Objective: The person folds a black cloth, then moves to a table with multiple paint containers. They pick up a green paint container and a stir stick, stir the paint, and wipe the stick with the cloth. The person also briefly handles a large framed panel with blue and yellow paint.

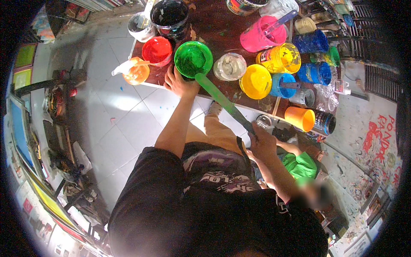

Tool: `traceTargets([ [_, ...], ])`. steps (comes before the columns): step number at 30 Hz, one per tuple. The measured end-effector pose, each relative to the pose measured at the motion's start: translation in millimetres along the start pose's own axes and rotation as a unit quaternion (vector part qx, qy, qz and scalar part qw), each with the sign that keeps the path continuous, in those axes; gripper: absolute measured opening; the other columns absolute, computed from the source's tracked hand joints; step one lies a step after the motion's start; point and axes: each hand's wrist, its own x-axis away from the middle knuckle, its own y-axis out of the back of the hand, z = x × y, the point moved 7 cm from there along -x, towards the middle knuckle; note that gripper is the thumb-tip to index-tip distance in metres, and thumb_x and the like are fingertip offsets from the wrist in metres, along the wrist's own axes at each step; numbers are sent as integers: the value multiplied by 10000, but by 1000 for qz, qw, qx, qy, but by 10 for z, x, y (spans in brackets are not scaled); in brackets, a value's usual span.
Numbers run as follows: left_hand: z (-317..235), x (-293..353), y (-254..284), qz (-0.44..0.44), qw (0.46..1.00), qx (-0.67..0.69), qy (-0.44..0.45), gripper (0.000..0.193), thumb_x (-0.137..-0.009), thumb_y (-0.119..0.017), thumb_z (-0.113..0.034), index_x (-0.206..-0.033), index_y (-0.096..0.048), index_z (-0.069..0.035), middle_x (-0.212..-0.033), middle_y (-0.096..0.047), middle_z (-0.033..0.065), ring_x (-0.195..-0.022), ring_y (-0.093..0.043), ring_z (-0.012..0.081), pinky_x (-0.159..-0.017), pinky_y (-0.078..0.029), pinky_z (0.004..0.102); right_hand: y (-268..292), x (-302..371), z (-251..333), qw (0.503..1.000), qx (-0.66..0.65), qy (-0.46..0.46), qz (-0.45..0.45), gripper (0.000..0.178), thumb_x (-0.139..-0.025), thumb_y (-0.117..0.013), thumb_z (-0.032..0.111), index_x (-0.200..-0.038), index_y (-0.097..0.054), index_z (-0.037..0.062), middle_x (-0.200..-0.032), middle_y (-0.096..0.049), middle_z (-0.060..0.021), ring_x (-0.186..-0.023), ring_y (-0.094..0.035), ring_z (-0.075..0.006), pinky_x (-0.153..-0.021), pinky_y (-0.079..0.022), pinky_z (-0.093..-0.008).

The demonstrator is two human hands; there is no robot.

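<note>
My left hand [183, 84] is closed round the near left side of a tub of green paint [193, 58] at the table's front edge. In my right hand [262, 139] is the lower end of a long, flat stirring stick [222, 103], coated green over its upper part. The stick slants up to the left, and its tip meets the near rim of the green tub. Beside that tub stand a red paint tub [157, 50] on the left and a clear tub with whitish contents [230, 67] on the right.
The dark red table [214, 25] carries yellow [255, 81], pink [262, 34], blue [282, 85] and black [169, 19] paint containers. An orange cup [299, 118] stands at the front right corner. A person in a green shirt [299, 166] is low down at my right.
</note>
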Motion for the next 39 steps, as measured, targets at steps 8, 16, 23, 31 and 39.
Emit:
traceTargets([
  [8, -146, -36, 168, -50, 999, -1, -18, 884, -393, -729, -559, -1104, -465, -105, -1160, -440, 92, -1084, -368, 296, -870, -250, 444, 314, 203, 28, 990, 87, 111, -17, 414, -771, -555, 210, -1129, -476, 16, -949, -565, -160, -778, -581, -296, -651, -472, -379],
  [16, -170, -37, 221, -61, 998, 12, -23, 871, -411, -714, -591, -1093, -475, -104, -1157, -441, 104, -1071, -373, 303, -865, -248, 453, -173, -208, 109, 964, -217, 145, 58, 365, -786, -453, 119, -1127, -432, -11, -829, -542, -147, -655, -547, -265, -561, -452, -351],
  [23, -119, -25, 122, -9, 1000, 6, -18, 893, -426, -706, -596, -1138, -462, -117, -1202, -405, 108, -1120, -329, 312, -898, -220, 465, -711, -837, 349, 978, -199, 48, -28, 341, -764, -474, 93, -1085, -420, -11, -779, -538, -214, -692, -541, -367, -612, -453, -411],
  [31, -71, -16, 82, 13, 1000, 2, 3, 906, -423, -710, -586, -1160, -448, -128, -1219, -391, 101, -1150, -302, 301, -932, -193, 466, -957, -959, 516, 951, -126, 182, -216, 550, -699, -507, 46, -1211, -334, -58, -905, -537, -268, -767, -556, -397, -643, -464, -437],
  [39, -72, -28, 99, 5, 1000, 16, -4, 887, -428, -713, -564, -1156, -449, -132, -1226, -388, 92, -1147, -310, 293, -942, -189, 455, -897, -966, 546, 975, -98, 124, -156, 470, -729, -494, 62, -1158, -364, -79, -942, -540, -271, -800, -564, -379, -664, -470, -424],
])
